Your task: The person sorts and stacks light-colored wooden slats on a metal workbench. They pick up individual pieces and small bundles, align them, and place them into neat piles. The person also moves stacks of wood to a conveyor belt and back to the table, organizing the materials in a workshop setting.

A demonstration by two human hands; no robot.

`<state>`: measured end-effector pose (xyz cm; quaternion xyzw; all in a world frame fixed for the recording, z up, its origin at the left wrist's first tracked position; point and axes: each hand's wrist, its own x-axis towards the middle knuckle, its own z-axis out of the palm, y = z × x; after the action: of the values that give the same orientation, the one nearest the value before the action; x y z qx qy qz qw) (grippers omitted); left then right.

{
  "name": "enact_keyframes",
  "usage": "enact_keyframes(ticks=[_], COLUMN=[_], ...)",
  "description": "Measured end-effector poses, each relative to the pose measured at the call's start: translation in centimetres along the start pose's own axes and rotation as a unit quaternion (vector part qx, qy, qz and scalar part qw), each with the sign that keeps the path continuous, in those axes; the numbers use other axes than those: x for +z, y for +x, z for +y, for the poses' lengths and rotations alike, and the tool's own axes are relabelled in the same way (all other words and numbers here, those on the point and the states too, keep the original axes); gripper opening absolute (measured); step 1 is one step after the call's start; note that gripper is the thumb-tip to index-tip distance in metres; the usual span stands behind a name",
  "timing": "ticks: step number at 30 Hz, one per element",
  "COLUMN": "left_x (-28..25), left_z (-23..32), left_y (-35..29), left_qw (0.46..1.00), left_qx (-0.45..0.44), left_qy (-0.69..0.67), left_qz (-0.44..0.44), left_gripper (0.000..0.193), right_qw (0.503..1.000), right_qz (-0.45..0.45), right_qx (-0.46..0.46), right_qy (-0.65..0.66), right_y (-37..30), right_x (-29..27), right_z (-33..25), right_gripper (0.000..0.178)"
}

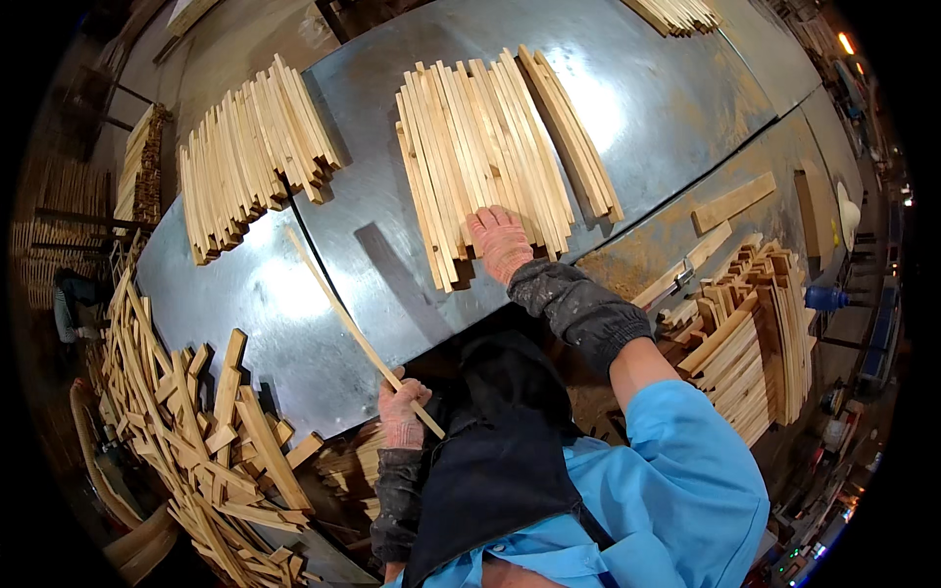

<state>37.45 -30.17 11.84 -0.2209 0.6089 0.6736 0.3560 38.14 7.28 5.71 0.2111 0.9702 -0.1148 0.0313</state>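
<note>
My left hand (400, 414), in a pinkish work glove, is closed around a long thin wooden strip (338, 309). The strip slants up and left from the hand, its far end over the metal tabletop. My right hand (498, 240), gloved alike, lies with its fingers stretched out on the near ends of a row of wooden strips (480, 147) set side by side on the table. Just right of that row lies a narrow separate group of strips (570, 132).
Another row of strips (250, 157) lies at the left on the metal table (647, 127). A loose heap of offcuts (221, 441) fills the near left. Stacked wood pieces (750, 343) stand at the right, near a metal clamp (683, 274) and a loose board (733, 203).
</note>
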Motion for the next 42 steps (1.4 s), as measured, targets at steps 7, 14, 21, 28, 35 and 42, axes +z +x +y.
enact_keyframes(ticks=[7,14,21,28,35,42], left_x=[1.7,2.4,2.8,4.8,14.1,20.1], left_z=[0.1,-0.2,0.2,2.2,5.1,-0.7], left_y=[0.1,0.4,0.5,0.8,2.8,2.8], left_qw=[0.999,0.997,0.994,0.992,0.974,0.961], left_qx=[-0.01,-0.016,-0.018,-0.009,-0.051,-0.108], left_qy=[0.025,0.067,0.098,0.103,0.142,0.053], left_qz=[-0.02,-0.033,-0.036,-0.073,-0.169,-0.248], left_gripper=[0.055,0.056,0.054,0.055,0.039,0.03], right_qw=[0.999,0.996,0.935,0.913,0.922,0.925], right_qz=[0.033,-0.011,-0.013,-0.005,-0.03,0.027], right_qx=[0.033,0.077,0.247,0.271,0.251,0.211], right_qy=[0.013,0.034,0.255,0.305,0.293,0.314], right_y=[1.2,2.3,4.0,4.0,-7.8,-19.3], right_x=[1.7,2.0,1.0,-1.9,-13.7,-12.8], right_z=[1.3,1.1,-1.4,-1.5,-4.5,-7.8], right_gripper=[0.064,0.054,0.061,0.065,0.062,0.079])
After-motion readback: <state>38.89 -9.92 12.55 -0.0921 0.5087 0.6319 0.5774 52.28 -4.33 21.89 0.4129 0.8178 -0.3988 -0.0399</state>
